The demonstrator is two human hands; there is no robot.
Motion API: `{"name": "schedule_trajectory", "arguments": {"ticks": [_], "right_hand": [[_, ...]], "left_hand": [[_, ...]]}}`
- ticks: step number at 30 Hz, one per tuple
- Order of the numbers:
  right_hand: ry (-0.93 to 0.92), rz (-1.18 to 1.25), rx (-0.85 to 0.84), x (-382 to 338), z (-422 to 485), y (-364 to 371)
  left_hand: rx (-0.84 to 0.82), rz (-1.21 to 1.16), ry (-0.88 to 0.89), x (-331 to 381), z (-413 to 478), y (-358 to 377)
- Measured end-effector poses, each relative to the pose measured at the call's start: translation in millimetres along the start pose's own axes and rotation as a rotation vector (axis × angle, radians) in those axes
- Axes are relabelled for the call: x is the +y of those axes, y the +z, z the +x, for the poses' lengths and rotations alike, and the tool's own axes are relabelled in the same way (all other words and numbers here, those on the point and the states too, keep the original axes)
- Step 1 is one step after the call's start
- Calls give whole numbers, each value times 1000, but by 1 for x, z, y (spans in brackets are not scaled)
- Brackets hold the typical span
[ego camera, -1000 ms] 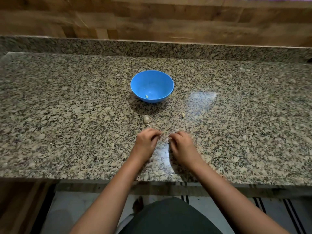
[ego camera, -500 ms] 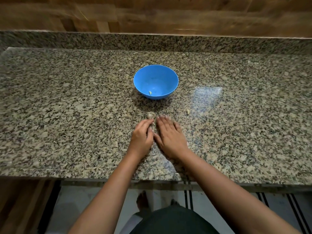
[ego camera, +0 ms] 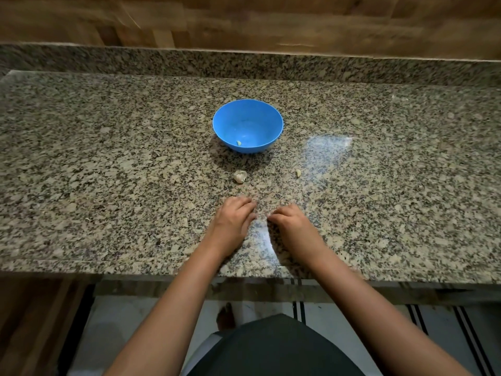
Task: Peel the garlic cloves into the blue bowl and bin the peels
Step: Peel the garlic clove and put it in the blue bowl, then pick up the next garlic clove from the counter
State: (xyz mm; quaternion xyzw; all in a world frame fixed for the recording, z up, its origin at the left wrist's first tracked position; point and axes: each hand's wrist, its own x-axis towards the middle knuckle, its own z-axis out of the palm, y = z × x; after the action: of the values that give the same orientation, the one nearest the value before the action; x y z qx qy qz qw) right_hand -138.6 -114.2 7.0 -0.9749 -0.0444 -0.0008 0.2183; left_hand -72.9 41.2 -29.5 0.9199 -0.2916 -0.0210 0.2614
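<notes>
No readable text in view.
The blue bowl (ego camera: 230, 123), the speckled granite counter (ego camera: 108, 185) and the wooden wall (ego camera: 244, 20) behind it show plain surfaces only, with no label, brand, number or sign legible on any of them.

We count one blue bowl (ego camera: 260, 118), one peeled clove (ego camera: 238, 143) inside, one garlic chunk (ego camera: 240, 176), one loose clove (ego camera: 298, 173), one left hand (ego camera: 234, 218), one right hand (ego camera: 291, 223).
</notes>
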Motion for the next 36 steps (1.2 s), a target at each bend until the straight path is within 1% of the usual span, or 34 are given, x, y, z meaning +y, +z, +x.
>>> {"name": "schedule_trajectory", "arguments": {"ticks": [2,4,10,14,17,19,20,23,24,27,31,33,36], "right_hand": [[6,-21,-7,-2,-2,1],[34,6,0,-3,-2,2],[208,256,126,0,0,-2],[306,405,138,4,-3,-7],[354,514,124,5,-5,-13],[392,584,115,5,-4,-15],[414,615,106,5,-3,-15],[457,740,55,-2,1,-17],[463,790,30,-7,2,-18],[473,918,-49,-33,5,-16],[422,985,-181,-81,12,6],[372,988,-254,-115,15,25],[278,985,-381,-180,14,62]], "left_hand": [[65,-24,-17,4,-2,2],[96,-32,-46,11,-3,2],[67,-29,-154,28,-2,0],[49,-93,-239,36,1,-5],[96,-183,-310,45,-4,-7],[143,-259,-387,49,-11,-8],[182,-351,-451,50,-15,-9],[312,-759,-670,53,-29,-19],[353,-834,-710,54,-34,-24],[489,-998,-783,45,-49,-39],[707,-1221,-850,19,-86,-61],[806,-1272,-870,1,-117,-74],[966,-1284,-900,-34,-180,-97]]}}
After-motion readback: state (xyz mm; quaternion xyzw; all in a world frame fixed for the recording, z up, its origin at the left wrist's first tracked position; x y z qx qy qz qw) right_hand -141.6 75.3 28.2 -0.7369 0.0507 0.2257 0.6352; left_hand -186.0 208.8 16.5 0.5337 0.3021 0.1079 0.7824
